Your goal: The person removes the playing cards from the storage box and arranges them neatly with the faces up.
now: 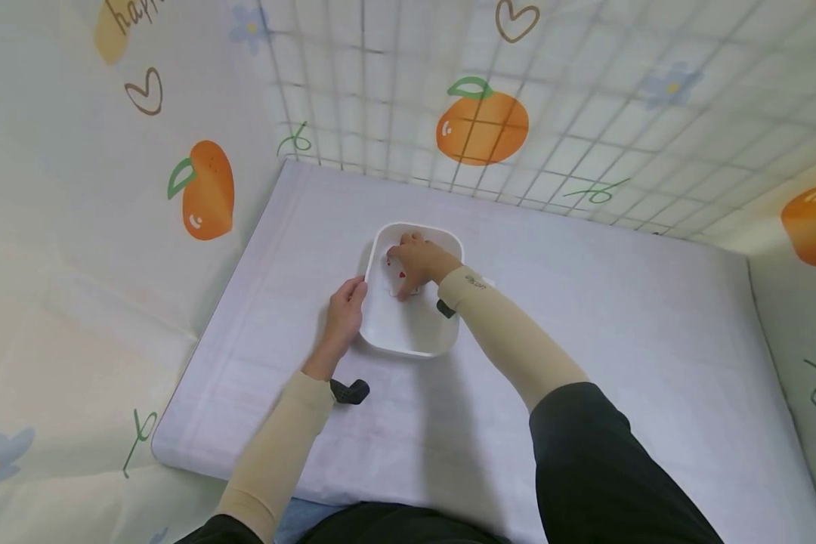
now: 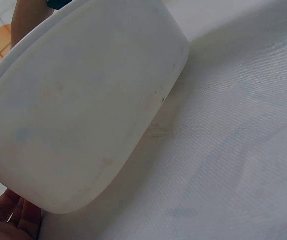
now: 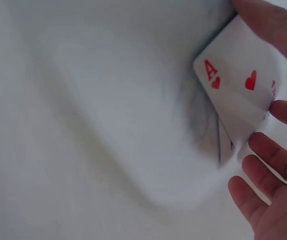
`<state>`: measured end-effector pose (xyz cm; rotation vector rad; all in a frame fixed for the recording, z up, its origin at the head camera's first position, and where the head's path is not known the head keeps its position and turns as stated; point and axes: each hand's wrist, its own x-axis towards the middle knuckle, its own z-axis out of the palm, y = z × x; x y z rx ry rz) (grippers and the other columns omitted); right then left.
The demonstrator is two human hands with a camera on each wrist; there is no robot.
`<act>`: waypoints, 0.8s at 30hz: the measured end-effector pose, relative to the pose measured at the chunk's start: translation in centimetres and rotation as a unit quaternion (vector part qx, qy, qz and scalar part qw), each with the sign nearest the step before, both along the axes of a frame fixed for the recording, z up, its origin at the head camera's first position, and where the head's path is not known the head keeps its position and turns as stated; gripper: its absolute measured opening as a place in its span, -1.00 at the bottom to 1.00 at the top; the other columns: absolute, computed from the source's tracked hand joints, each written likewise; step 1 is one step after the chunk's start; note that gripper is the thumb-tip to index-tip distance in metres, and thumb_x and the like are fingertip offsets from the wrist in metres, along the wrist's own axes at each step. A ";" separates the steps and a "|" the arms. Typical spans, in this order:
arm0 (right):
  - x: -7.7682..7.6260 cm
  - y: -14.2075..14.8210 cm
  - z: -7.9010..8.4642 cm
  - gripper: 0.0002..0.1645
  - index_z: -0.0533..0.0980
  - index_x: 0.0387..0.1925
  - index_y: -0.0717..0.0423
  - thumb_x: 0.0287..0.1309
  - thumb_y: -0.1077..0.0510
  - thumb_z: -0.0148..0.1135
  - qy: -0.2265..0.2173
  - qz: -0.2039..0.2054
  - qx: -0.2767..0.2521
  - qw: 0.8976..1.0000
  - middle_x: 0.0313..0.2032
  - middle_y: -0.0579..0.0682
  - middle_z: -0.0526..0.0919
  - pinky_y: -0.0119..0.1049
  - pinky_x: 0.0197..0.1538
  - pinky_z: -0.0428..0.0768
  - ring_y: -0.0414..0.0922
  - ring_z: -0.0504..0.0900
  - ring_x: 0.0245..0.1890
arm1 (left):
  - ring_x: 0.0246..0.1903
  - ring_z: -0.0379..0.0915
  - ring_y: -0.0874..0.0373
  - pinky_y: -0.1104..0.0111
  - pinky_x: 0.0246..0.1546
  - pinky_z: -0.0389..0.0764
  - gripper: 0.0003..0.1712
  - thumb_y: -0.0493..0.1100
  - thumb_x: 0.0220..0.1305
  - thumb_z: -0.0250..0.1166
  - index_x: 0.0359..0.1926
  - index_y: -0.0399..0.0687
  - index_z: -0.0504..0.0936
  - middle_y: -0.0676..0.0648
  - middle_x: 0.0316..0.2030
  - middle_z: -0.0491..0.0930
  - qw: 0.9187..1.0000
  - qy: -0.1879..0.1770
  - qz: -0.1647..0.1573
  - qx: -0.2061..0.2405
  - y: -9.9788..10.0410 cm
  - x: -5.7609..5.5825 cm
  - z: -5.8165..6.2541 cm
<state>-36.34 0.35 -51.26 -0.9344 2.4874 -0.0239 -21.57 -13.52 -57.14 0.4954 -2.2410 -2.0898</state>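
Note:
A white plastic tub (image 1: 393, 332) stands on the pale tabletop in the head view. My left hand (image 1: 344, 313) grips its left side near the rim. In the left wrist view the tub's outer wall (image 2: 83, 110) fills much of the picture, with the fingers of my left hand (image 2: 11, 217) at its end. Inside the tub, my right hand (image 1: 425, 262) holds playing cards between thumb and fingers. The top one is an ace of hearts (image 3: 233, 82), its edges touched by the thumb (image 3: 278, 30) and fingertips. Part of another card (image 3: 225, 145) shows beneath it.
A white wire grid (image 1: 381, 98) rises along the table's back edge, before a cloth printed with oranges. Printed cloth (image 1: 109, 227) also hangs at the left. The tabletop (image 1: 585, 340) extends to the right of the tub. Black wrist mounts (image 1: 351, 391) sit by the sleeves.

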 end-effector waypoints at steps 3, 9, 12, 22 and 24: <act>0.1 0.1 0.2 0.02 0.42 0.32 -0.06 -0.23 -0.18 0.63 0.001 -0.001 0.001 1.000 0.09 0.08 0.37 -0.07 0.14 0.43 0.01 0.27 0.09 | 0.07 0.44 -0.03 0.09 0.19 0.42 -0.53 0.01 0.53 0.01 0.27 -0.13 0.50 -0.16 0.17 0.54 1.000 0.001 0.003 -0.003 0.2 0.0 0.1; 0.3 0.4 0.5 0.01 0.42 0.33 -0.06 -0.21 -0.17 0.63 0.000 -0.002 0.000 1.000 0.10 0.09 0.37 -0.05 0.16 0.44 0.02 0.28 0.09 | 0.08 0.44 -0.03 0.10 0.20 0.42 -0.53 0.02 0.53 0.01 0.28 -0.12 0.50 -0.15 0.17 0.54 1.000 -0.007 0.003 -0.004 0.4 0.1 0.2; 0.4 0.4 0.7 0.01 0.42 0.32 -0.06 -0.21 -0.18 0.62 0.002 0.002 -0.001 1.000 0.10 0.07 0.36 -0.05 0.16 0.43 0.00 0.27 0.10 | 0.10 0.44 -0.03 0.09 0.20 0.41 -0.53 0.01 0.53 0.01 0.28 -0.12 0.49 -0.15 0.18 0.53 1.000 -0.007 0.002 -0.003 0.5 0.2 0.3; 0.4 0.2 2.3 -0.01 0.43 0.29 -0.03 -0.21 -0.20 0.61 0.011 0.014 -0.015 1.000 0.15 0.09 0.39 -0.01 0.18 0.42 0.03 0.31 0.11 | 0.16 0.41 -0.05 0.09 0.25 0.37 -0.53 0.00 0.53 0.01 0.28 -0.14 0.49 -0.17 0.20 0.52 1.000 0.001 0.005 -0.008 0.3 0.1 0.2; 0.4 0.2 2.7 -0.01 0.43 0.29 -0.02 -0.22 -0.20 0.61 0.016 0.021 -0.011 1.000 0.15 0.10 0.40 -0.02 0.18 0.42 0.04 0.31 0.11 | 0.17 0.41 -0.05 0.08 0.25 0.38 -0.53 0.01 0.53 0.01 0.29 -0.13 0.48 -0.17 0.21 0.51 1.000 -0.002 0.004 -0.010 0.3 0.1 0.1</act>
